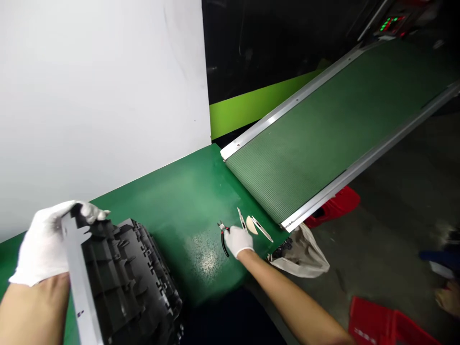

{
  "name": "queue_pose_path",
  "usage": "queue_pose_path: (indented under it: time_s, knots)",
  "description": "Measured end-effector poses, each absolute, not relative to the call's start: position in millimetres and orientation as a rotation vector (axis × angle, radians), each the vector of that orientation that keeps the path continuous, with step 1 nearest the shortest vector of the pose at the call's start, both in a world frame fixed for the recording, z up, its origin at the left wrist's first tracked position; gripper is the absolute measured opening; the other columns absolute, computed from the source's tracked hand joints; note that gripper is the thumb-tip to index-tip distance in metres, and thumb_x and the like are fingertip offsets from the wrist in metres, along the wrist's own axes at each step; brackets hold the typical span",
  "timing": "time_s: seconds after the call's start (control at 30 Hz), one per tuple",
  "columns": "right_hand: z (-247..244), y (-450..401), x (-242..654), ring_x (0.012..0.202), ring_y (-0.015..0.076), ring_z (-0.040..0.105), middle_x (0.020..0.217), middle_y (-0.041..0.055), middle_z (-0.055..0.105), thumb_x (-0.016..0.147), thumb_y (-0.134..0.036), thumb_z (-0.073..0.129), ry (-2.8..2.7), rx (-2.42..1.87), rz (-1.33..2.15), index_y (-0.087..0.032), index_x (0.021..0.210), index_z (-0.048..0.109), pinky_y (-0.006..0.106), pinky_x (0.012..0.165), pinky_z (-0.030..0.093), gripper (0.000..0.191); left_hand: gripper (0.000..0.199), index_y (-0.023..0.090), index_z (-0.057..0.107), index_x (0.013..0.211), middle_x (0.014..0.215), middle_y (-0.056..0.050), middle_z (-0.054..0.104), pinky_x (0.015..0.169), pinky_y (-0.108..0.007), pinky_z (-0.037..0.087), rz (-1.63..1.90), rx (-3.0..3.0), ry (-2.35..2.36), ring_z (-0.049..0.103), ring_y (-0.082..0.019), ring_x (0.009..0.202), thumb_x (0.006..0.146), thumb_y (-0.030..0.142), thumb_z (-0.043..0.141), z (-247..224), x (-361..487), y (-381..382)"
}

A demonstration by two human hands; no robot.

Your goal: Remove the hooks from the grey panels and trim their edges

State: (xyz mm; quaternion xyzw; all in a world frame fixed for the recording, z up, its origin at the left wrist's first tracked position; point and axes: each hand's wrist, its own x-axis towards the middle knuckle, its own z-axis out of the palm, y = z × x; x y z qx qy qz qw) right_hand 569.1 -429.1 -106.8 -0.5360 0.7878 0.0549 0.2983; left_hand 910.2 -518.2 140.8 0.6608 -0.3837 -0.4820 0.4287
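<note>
My left hand (pixel 45 239), in a white glove, is closed on the upper edge of a large dark plastic molded part (pixel 132 278). The part is tilted, with ribs and clips showing on its inner side and a pale grey strip along its left edge. On the green table, my gloved right hand (pixel 239 240) has its fingers closed around a handle of the small cutting pliers (pixel 223 239), whose jaws point away from me. Just right of that hand lie a utility knife (pixel 241 219), a cream-coloured rounded piece (pixel 251 225) and a second knife (pixel 262 229).
A green conveyor belt (pixel 309 139) with metal side rails rises from the right end of the green table (pixel 179 187). A white panel (pixel 108 86) stands behind the table. Below the belt are an open bag (pixel 305 254) and red containers (pixel 377 321).
</note>
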Motion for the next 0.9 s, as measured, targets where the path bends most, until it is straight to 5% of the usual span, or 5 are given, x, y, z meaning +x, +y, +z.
queue_pose_path:
  time_s: [0.23,0.5,0.67,0.77,0.9]
  knots:
    - [-101,-463,524,0.108,0.0307,0.072,0.117,0.0291,0.070,0.092,-0.016,0.051,2.148,-1.365,0.226,-0.003,0.114,0.073,0.034,0.083,0.053,0.034,0.039,0.020,0.041,0.061,0.055,0.004,0.042,0.051,-0.022,0.047,-1.530,1.413,-0.651,0.044,-0.011,0.056,0.086,0.035,0.067,139,904,-523]
    - [-105,-461,512,0.096,0.0334,0.074,0.102,0.0231,0.074,0.094,-0.030,0.044,2.019,-1.414,0.247,-0.011,0.109,0.072,0.041,0.076,0.052,0.037,0.033,0.018,0.051,0.056,0.052,0.001,0.045,0.045,-0.023,0.038,-1.266,1.351,-0.779,0.047,-0.012,0.048,0.081,0.036,0.065,119,916,-514]
    - [0,-424,546,0.075,0.0233,0.070,0.083,0.0039,0.065,0.097,-0.058,0.047,1.559,-1.175,-0.381,-0.018,0.125,0.060,0.034,0.068,0.055,0.050,0.032,0.017,0.056,0.055,0.053,-0.002,0.048,0.050,-0.025,0.042,-1.232,1.284,-0.862,0.049,-0.012,0.050,0.083,0.032,0.060,117,919,-508]
    - [84,-391,584,0.053,0.0163,0.049,0.060,-0.0037,0.050,0.098,-0.066,0.046,1.239,-1.361,-0.258,-0.021,0.104,0.065,0.029,0.055,0.044,0.049,0.024,0.017,0.063,0.063,0.057,-0.002,0.050,0.055,-0.027,0.044,-1.201,1.242,-0.926,0.050,-0.012,0.054,0.084,0.027,0.059,117,917,-507]
    - [151,-364,620,0.063,0.0158,0.047,0.067,-0.0011,0.047,0.100,-0.066,0.038,1.025,-1.495,-0.167,-0.024,0.083,0.060,0.027,0.058,0.044,0.051,0.017,0.017,0.065,0.066,0.058,-0.001,0.050,0.057,-0.029,0.042,-1.141,1.258,-0.983,0.049,-0.013,0.057,0.081,0.023,0.060,117,914,-508]
